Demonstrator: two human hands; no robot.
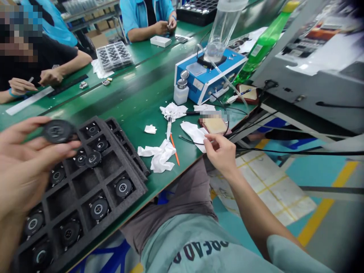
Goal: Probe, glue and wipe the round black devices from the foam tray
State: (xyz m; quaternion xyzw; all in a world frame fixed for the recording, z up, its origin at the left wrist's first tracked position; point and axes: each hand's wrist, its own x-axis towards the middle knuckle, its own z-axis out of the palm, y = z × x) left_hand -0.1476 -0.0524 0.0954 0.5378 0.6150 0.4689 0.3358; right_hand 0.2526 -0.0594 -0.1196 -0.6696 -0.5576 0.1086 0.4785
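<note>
My left hand grips a round black watch case between thumb and fingers, raised over the left part of a dark foam tray. Similar watch cases sit in several of the tray's compartments; one watch case lies across a divider. On the right, my right hand is at the bench edge with fingers closed, touching the end of a white wipe. A thin black cable passes under these fingers. What they pinch, if anything, is hidden.
Crumpled wipes, an orange stick and a syringe lie mid-bench. Behind stand a pump bottle, a blue machine and a green bottle. A tan sponge pad is beside my right hand. Co-workers sit opposite.
</note>
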